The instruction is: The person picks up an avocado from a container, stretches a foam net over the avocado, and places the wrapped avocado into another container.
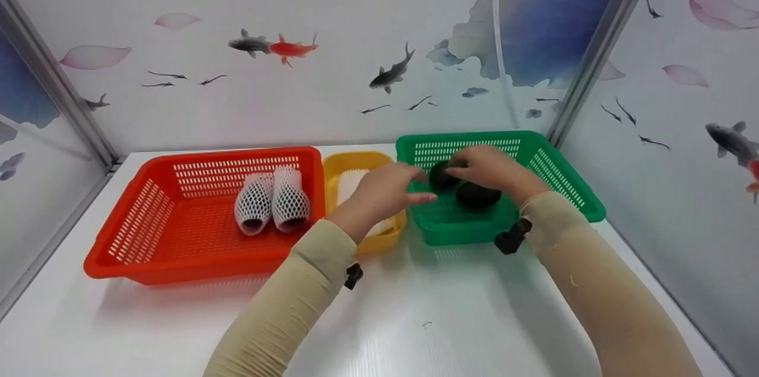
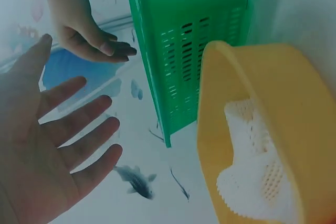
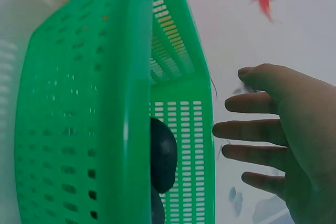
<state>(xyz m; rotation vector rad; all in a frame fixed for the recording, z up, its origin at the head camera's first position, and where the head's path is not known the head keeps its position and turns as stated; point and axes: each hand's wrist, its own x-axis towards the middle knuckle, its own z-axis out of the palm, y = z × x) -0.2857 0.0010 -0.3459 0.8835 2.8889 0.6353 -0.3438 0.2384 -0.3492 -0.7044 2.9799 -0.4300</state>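
My right hand [image 1: 489,169] hovers over the green basket [image 1: 450,235], fingers extended and holding nothing, as the right wrist view shows. Inside that basket lie two dark, smooth, oval fruit-like things; one dark oval [image 3: 164,156] shows below the fingers, and the nearer dark oval [image 1: 477,196] lies beside it. Between the yellow basket [image 1: 356,157] and the green one, my left hand [image 1: 385,193] is raised with spread fingers and an empty palm. White foam nets [image 2: 257,166] lie in the yellow basket, partly hidden by the left hand in the head view.
At the left stands a red basket [image 1: 207,267] with two dark things in white foam nets [image 1: 255,205] lying side by side. All three baskets stand in a row on a white table [image 1: 403,329], against a wall [image 1: 332,110] printed with fish and petals.
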